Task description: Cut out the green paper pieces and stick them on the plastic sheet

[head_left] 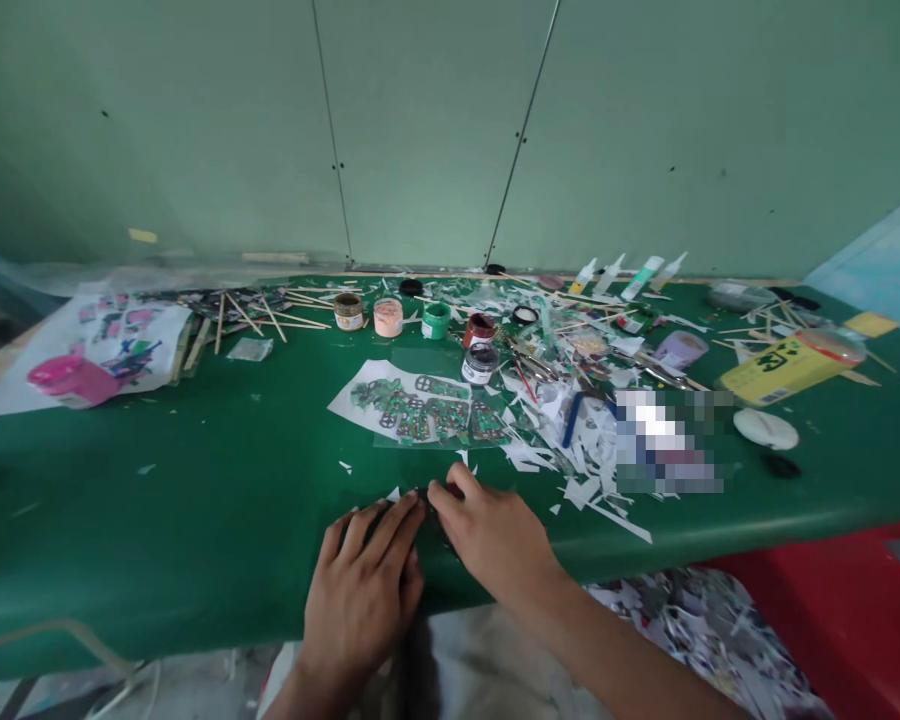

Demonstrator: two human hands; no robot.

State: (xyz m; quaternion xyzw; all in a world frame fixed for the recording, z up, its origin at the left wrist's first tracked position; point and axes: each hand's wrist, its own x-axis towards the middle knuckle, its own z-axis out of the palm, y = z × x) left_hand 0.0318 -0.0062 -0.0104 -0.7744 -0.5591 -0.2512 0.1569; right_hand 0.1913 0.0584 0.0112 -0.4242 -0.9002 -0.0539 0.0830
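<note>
At the front edge of the green table, my left hand (367, 570) lies with its fingers stretched out over a small dark piece (442, 530). My right hand (495, 535) bends its fingers together at the other side of the same piece, thumb and fingertips close to my left fingertips. Both hands cover most of it, so its kind does not show. Just beyond them lies a white paper sheet (349, 405), bearing flat cut shapes (427, 415) patterned in green, brown and black under a clear film.
Behind the sheet stand open paint jars, among them a green jar (436, 320) and a black one (481, 364). Paper scraps (592, 450) pile up to the right, near a yellow container (787, 365). A pink bottle (73, 380) lies left; glue bottles (643, 278) stand at the back.
</note>
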